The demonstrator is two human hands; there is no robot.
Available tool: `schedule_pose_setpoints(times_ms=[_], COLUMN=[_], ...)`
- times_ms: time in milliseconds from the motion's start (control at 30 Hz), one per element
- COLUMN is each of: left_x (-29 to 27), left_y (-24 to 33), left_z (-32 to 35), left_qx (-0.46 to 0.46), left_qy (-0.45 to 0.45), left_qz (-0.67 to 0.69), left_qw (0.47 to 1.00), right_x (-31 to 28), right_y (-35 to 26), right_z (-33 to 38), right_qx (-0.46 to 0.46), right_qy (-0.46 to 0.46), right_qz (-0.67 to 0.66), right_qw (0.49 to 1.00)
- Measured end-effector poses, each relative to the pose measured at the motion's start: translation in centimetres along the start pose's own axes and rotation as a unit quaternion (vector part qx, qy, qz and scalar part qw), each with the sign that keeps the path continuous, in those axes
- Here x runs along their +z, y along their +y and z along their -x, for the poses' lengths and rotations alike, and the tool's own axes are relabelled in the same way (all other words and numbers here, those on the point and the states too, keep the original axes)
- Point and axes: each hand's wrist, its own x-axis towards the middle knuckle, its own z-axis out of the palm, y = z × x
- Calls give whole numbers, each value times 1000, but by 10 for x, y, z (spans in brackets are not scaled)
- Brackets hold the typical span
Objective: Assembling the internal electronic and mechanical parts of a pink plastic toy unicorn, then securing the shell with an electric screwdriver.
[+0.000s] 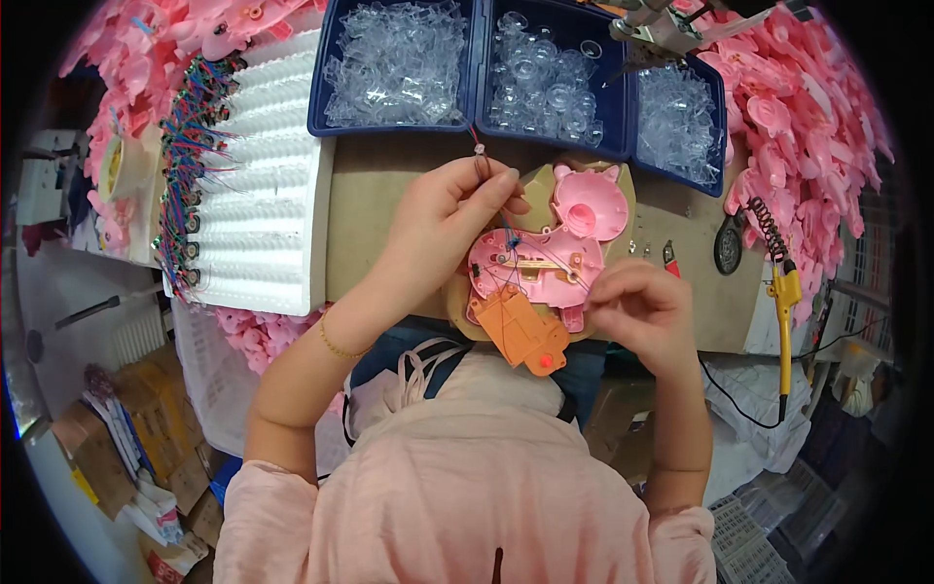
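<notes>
My left hand pinches thin dark wires above a pink animal-shaped plastic shell half. A small pale part stands out past the fingertips on the wires. The shell lies hollow side up, its round-eared head away from me, on a yellowish holder. An orange plastic gear housing hangs over its near edge, joined to it by wires. My right hand is closed at the shell's right edge, thumb against fingers; what they hold, if anything, is too small to make out.
Blue bins of clear plastic parts line the back. A white foam tray with wired components stands left. Pink parts heap at both sides. At right are a yellow-handled soldering iron, a black ring-shaped piece and a red-handled tool.
</notes>
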Motion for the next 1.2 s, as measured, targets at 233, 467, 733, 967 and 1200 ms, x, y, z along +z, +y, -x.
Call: schedule_pose_setpoints(times_ms=[233,467,733,967,1200], left_x=[4,2,13,13,14], left_y=[11,7,-19,-17,-17], left_z=[4,3,2,4,4], left_qx=[254,166,331,302,299], left_qy=[-92,-79,49,36,29], left_qz=[-450,-398,-408,-390,-406], left_qw=[851,899,849,869,863], right_x=[10,25,37,42,30], right_y=[-10,9,26,16,25], right_z=[12,-14,-22,-23,-26], right_qx=[92,-97,-131,-106,-107], right_qy=[137,88,66,55,62], right_qz=[-47,426,519,558,489], right_qw=[985,895,842,821,863])
